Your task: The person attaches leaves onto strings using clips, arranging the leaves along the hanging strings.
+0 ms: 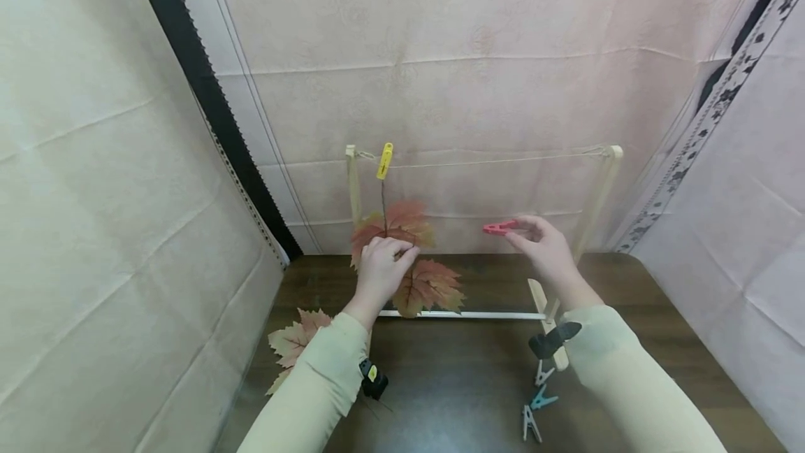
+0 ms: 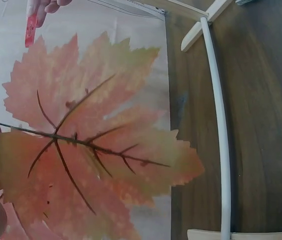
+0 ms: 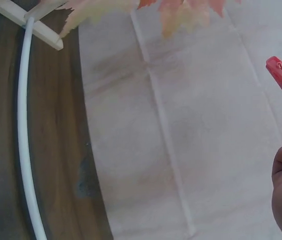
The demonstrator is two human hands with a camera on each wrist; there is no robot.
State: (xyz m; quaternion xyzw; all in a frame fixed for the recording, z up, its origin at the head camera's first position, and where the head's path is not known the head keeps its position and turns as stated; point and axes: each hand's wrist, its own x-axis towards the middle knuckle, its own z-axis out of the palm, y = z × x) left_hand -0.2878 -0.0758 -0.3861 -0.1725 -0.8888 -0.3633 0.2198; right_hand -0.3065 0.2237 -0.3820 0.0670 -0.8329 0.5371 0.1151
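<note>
My left hand (image 1: 383, 268) pinches the thin dark stem of an orange-green artificial maple leaf (image 1: 432, 286), whose veined face fills much of the left wrist view. Behind that hand another maple leaf (image 1: 410, 221) hangs by its stem from a yellow clothespin (image 1: 385, 161) on the string (image 1: 490, 161). My right hand (image 1: 546, 249) holds a red clothespin (image 1: 499, 228) by one end between thumb and fingers, below the string and to the right of the leaves. The red clothespin also shows at the right edge of the right wrist view.
A small rack with cream posts (image 1: 596, 198) and a white bottom bar (image 1: 478, 315) stands on the dark wooden table (image 1: 453, 383). Several clothespins (image 1: 542, 398) lie at the front right. Another maple leaf (image 1: 295, 341) lies left of my left forearm. Pale cloth surrounds the table.
</note>
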